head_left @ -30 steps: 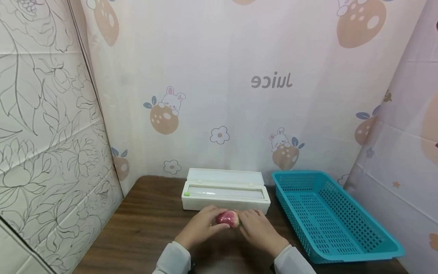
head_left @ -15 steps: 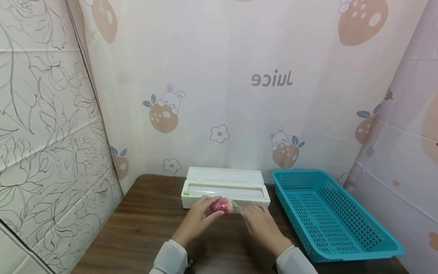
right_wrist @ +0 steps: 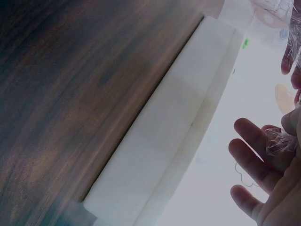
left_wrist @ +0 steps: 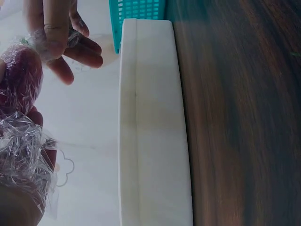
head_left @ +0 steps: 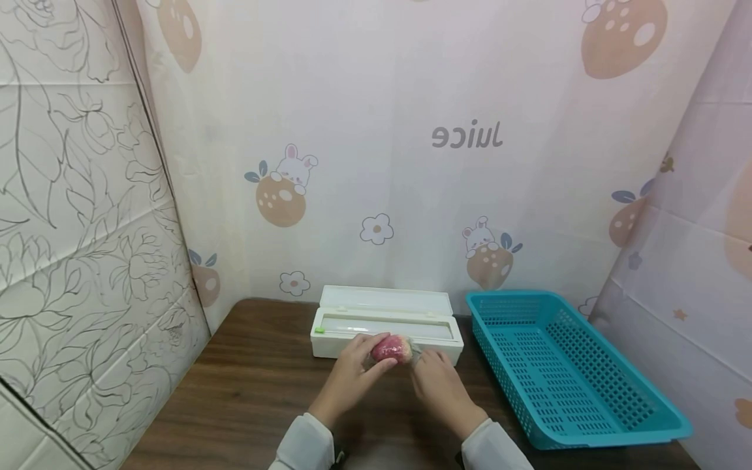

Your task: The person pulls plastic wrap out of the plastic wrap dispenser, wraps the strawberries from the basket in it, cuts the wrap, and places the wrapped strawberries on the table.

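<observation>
A red fruit with a pale yellowish end (head_left: pixel 392 350) is wrapped in clear cling film (left_wrist: pixel 21 150), which looks crinkled in the left wrist view. My left hand (head_left: pixel 352 369) grips the fruit from the left, thumb in front and fingers behind. At the fruit's pale end, my right hand (head_left: pixel 437 385) pinches the gathered tail of the film. The right wrist view shows the bunched film (right_wrist: pixel 281 141) at the thumb and fingers, the other fingers spread. Both hands are raised in front of a white cling film dispenser (head_left: pixel 331 346).
The dispenser's lid (head_left: pixel 384 300) stands open at the back, and a green slider (head_left: pixel 320 330) sits at its left end. To the right is a teal plastic basket (head_left: pixel 552 372). All stand on a dark wooden table (head_left: pixel 235 391) before patterned curtains.
The hands rose with the fruit from lower down. The right hand drew the film tail out to the right, then came back close to the fruit, which shifted slightly right.
</observation>
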`<state>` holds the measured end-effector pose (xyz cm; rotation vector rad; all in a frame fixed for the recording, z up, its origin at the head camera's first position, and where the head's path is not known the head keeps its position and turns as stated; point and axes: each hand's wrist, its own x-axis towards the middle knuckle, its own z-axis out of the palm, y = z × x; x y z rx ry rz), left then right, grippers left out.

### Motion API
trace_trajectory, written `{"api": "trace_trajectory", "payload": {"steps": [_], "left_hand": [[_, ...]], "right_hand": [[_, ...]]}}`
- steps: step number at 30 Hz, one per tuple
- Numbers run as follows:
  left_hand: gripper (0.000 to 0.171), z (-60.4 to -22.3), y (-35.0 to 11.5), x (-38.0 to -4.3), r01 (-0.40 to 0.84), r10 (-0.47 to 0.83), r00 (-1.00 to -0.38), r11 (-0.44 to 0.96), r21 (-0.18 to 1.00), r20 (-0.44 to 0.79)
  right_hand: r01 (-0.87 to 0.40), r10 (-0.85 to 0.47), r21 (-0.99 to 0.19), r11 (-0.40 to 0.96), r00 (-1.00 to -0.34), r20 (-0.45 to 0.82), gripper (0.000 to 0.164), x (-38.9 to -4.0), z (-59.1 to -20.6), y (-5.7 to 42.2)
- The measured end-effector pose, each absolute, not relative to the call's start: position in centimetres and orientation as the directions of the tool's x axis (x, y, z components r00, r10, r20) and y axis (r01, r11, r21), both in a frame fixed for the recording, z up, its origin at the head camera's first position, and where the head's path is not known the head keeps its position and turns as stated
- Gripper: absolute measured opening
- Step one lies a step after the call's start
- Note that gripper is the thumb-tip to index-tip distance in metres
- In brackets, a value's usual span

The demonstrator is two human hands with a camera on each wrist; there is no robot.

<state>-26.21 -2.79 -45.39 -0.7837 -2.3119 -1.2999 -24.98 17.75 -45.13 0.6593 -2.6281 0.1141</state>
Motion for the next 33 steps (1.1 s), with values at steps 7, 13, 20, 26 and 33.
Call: {"api": "trace_trajectory", "payload": {"steps": [7, 13, 20, 26, 33], "left_hand": [[0.055, -45.5, -2.8, -26.0, 0.63, 0.288, -0.775, 0.431, 0.646, 0.563], [0.053, -45.4, -2.4, -26.0, 0.643, 0.239, -0.758, 0.428, 0.635, 0.607], [0.05, -45.1, -2.0, -26.0, 0.643, 0.166, -0.749, 0.417, 0.642, 0.642], [0.051, -45.1, -1.9, -26.0, 0.625, 0.174, -0.767, 0.417, 0.66, 0.617], [0.051, -44.9, -1.1, -26.1, 0.642, 0.223, -0.761, 0.389, 0.661, 0.609]], "right_hand": [[-0.489, -0.447, 0.021, 0.872, -0.779, 0.441, 0.009, -24.8, -45.4, 17.4], [-0.477, -0.396, -0.115, 0.871, -0.822, 0.409, 0.03, -25.1, -45.2, 16.8], [-0.445, -0.334, -0.303, 0.842, -0.874, 0.354, 0.043, -25.3, -44.6, 15.5], [-0.439, -0.352, -0.366, 0.82, -0.892, 0.281, 0.052, -25.0, -44.5, 15.3], [-0.599, -0.52, -0.137, 0.789, -0.77, 0.371, 0.034, -25.0, -44.5, 15.1]]}}
